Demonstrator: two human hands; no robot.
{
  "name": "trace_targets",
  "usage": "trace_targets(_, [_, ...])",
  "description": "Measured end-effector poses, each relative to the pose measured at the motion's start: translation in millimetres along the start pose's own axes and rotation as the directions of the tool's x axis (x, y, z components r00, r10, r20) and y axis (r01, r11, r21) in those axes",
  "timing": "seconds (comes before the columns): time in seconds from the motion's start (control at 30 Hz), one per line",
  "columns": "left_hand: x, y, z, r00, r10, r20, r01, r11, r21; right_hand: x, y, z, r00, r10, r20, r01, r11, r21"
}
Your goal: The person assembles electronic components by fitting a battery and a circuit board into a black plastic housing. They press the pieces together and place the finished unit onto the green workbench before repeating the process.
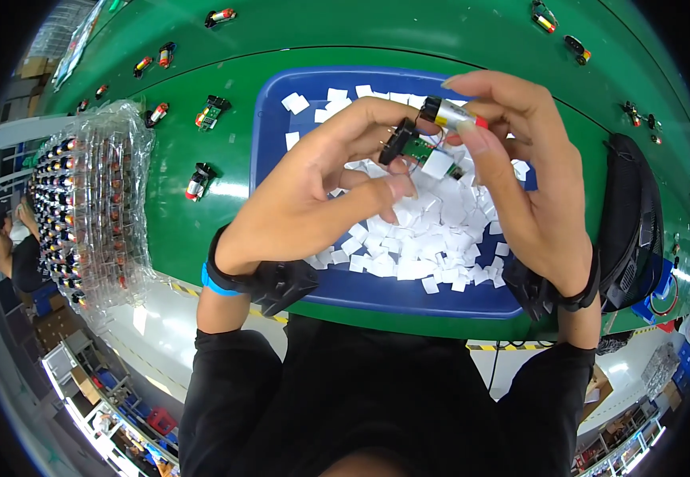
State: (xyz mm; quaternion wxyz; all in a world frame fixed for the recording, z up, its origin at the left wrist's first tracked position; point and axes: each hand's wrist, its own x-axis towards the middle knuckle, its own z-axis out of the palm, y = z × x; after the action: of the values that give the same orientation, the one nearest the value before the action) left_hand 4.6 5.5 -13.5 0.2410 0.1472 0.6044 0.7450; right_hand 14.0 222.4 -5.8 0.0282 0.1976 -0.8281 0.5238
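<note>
My left hand [313,183] pinches a small electronic assembly by its black plastic part [396,143], which has metal pins sticking out. A green circuit board [420,148] extends from that part, joined by thin wires. My right hand [540,179] grips the silver cylindrical battery [455,116] of the same assembly, which has a black end and a red end. Against the board sits a white square piece [438,164]; whether it is stuck on cannot be seen. Below both hands, a blue tray [408,304] holds a heap of loose white squares [420,238].
Similar assemblies lie on the green table, including one [199,182] left of the tray and another [212,113] behind it. Clear plastic trays [110,215] filled with assemblies stand at the left. A black bag [629,219] lies at the right. Another person [11,246] is at far left.
</note>
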Motion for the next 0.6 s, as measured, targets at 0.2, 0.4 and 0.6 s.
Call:
trace_targets(0.2, [3, 6, -16, 0.982, -0.177, 0.068, 0.178, 0.984, -0.019, 3, -3, -3, 0.996, -0.076, -0.043, 0.070, 0.990, -0.125])
trace_targets(0.4, [4, -4, -18, 0.988, -0.152, 0.012, 0.152, 0.986, -0.065, 3, -10, -6, 0.854, -0.503, 0.136, 0.490, 0.687, -0.537])
trace_targets(0.6, [1, 0, -11, 0.993, -0.116, 0.019, 0.117, 0.992, -0.049, 1, 3, 2, 0.783, -0.608, 0.132, 0.560, 0.596, -0.575])
